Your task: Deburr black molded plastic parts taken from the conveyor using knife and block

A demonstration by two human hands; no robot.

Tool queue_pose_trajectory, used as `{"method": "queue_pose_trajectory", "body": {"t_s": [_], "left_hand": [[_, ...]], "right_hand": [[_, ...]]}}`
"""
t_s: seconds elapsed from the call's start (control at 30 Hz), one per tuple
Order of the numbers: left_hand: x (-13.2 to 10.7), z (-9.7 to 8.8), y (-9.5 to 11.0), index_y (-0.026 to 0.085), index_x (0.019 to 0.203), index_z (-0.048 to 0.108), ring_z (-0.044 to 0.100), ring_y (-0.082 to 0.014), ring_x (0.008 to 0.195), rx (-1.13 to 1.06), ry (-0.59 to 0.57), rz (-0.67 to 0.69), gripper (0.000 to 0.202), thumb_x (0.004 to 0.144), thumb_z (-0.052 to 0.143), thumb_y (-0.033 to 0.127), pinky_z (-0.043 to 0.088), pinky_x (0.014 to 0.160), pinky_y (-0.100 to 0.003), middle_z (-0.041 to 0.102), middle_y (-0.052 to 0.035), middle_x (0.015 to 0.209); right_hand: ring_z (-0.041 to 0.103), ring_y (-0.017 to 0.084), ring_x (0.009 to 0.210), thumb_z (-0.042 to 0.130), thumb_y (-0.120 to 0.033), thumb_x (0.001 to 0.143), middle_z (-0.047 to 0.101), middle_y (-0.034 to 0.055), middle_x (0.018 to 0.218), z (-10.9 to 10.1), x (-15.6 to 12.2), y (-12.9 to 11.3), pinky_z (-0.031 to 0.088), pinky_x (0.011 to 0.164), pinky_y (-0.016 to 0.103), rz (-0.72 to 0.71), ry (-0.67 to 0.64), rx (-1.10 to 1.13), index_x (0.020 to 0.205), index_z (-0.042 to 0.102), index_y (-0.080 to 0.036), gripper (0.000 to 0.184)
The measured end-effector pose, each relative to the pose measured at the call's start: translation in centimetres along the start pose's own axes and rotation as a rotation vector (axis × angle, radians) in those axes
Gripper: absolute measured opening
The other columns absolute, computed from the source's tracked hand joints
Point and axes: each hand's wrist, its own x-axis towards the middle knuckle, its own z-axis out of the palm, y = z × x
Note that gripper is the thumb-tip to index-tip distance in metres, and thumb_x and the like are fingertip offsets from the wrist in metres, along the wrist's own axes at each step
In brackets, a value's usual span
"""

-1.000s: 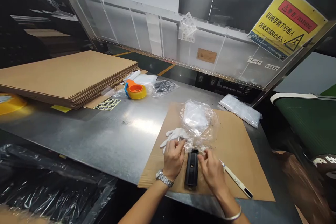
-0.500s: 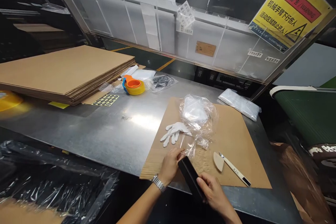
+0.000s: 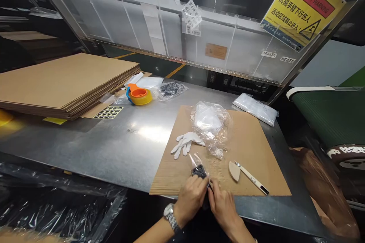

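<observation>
My left hand [image 3: 191, 194], with a metal watch on the wrist, and my right hand [image 3: 224, 202] meet at the front edge of a cardboard sheet [image 3: 165, 176]. Their fingers are closed at the mouth of a small clear plastic bag [image 3: 195, 158]. A long black part [image 3: 199, 171] shows inside the bag; its near end is mostly hidden by my hands. Beyond them lie a white glove [image 3: 186, 143] and a crumpled clear bag with white contents [image 3: 209, 119]. A craft knife [image 3: 252, 177] marked A26 rests right of my hands, beside a tan wedge-shaped piece [image 3: 234, 171].
Stacked cardboard [image 3: 65, 79] covers the table's left end. An orange and yellow tape dispenser [image 3: 140, 97], a sticker sheet [image 3: 108, 112] and a bag of dark items [image 3: 170, 90] lie nearby. A white packet [image 3: 256, 109] sits at right, before a green conveyor [image 3: 330, 114].
The black part has been lowered and its far end is now inside the clear bag. My right hand has come up beside my left. The camera view has shifted slightly.
</observation>
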Motion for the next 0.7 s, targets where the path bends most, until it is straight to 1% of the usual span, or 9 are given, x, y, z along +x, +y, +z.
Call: {"method": "queue_pose_trajectory", "body": {"t_s": [0.07,0.13,0.2,0.27,0.33,0.43,0.5,0.6,0.7], "left_hand": [[-0.2,-0.5,0.6,0.018,0.096,0.065,0.06,-0.0208,0.066,0.006,-0.023,0.044,0.025,0.085,0.043,0.016,0.048,0.062,-0.032,0.066,-0.0055,0.069],[0.0,-1.3,0.9,0.016,0.101,0.063,0.061,-0.021,0.067,0.015,-0.029,0.031,0.027,0.084,0.042,0.013,0.048,0.061,-0.032,0.067,-0.0071,0.073],[0.5,-2.5,0.9,0.015,0.106,0.06,0.063,-0.0207,0.071,0.015,-0.041,0.005,0.03,0.083,0.042,0.01,0.048,0.062,-0.03,0.069,-0.0082,0.08],[1.4,-3.9,1.0,0.017,0.104,0.06,0.065,-0.0189,0.073,0.004,-0.071,-0.004,0.029,0.083,0.043,0.01,0.048,0.062,-0.027,0.071,-0.0062,0.084],[2.7,-5.2,1.5,0.019,0.101,0.061,0.066,-0.0181,0.072,-0.003,-0.101,-0.006,0.027,0.083,0.043,0.01,0.047,0.061,-0.026,0.072,-0.0038,0.082],[4.8,-7.3,2.5,0.02,0.097,0.062,0.067,-0.0186,0.07,-0.002,-0.123,-0.001,0.024,0.084,0.043,0.013,0.046,0.059,-0.026,0.072,-0.0027,0.076],[6.3,-8.4,3.3,0.02,0.097,0.063,0.067,-0.0188,0.069,0.0,-0.125,0.012,0.024,0.084,0.043,0.016,0.045,0.058,-0.026,0.072,-0.0026,0.074],[7.9,-9.6,4.7,0.02,0.093,0.064,0.066,-0.0191,0.067,0.001,-0.123,0.044,0.025,0.085,0.04,0.017,0.044,0.057,-0.026,0.071,-0.0032,0.071],[8.7,-9.8,6.3,0.02,0.09,0.064,0.066,-0.0185,0.065,-0.041,-0.086,0.119,0.024,0.085,0.041,0.018,0.045,0.056,-0.026,0.071,-0.0024,0.07]], "right_hand": [[0.064,0.023,0.058,0.032,-0.026,0.089,0.067,0.0078,0.065,-0.7,0.4,-0.2,0.037,0.052,0.027,0.008,0.016,-0.008,0.122,0.048,-0.014,0.039],[0.064,0.023,0.061,0.029,-0.023,0.089,0.066,0.0082,0.066,-2.0,0.9,-0.4,0.037,0.053,0.026,0.023,0.035,-0.008,0.124,0.046,-0.012,0.04],[0.063,0.021,0.063,0.03,-0.022,0.089,0.066,0.0067,0.066,-3.7,1.5,-0.8,0.036,0.054,0.025,0.016,0.034,-0.004,0.109,0.058,-0.017,0.035],[0.06,0.017,0.06,0.036,-0.021,0.086,0.063,0.0034,0.062,-5.8,2.2,-1.4,0.033,0.053,0.023,-0.025,0.006,0.008,0.083,0.065,-0.02,0.029],[0.055,0.013,0.053,0.042,-0.02,0.082,0.058,-0.0005,0.054,-8.1,3.0,-2.0,0.029,0.05,0.021,-0.087,-0.04,0.034,0.062,0.061,-0.02,0.027],[0.046,0.009,0.047,0.045,-0.018,0.08,0.05,-0.0031,0.047,-11.7,4.0,-2.6,0.025,0.048,0.02,-0.153,-0.069,0.075,0.053,0.057,-0.017,0.029],[0.045,0.008,0.047,0.043,-0.015,0.079,0.051,-0.0038,0.048,-13.7,4.1,-2.6,0.027,0.049,0.019,-0.184,-0.074,0.094,0.059,0.061,-0.018,0.027],[0.048,0.007,0.049,0.043,-0.012,0.079,0.055,-0.0054,0.051,-15.4,3.3,-1.8,0.032,0.051,0.018,-0.204,-0.095,0.256,0.087,0.065,-0.02,0.025],[0.046,0.008,0.043,0.055,-0.024,0.077,0.057,-0.0054,0.05,-15.1,1.5,-0.3,0.032,0.045,0.018,-0.032,-0.107,0.844,0.104,0.06,-0.018,0.028]]}}
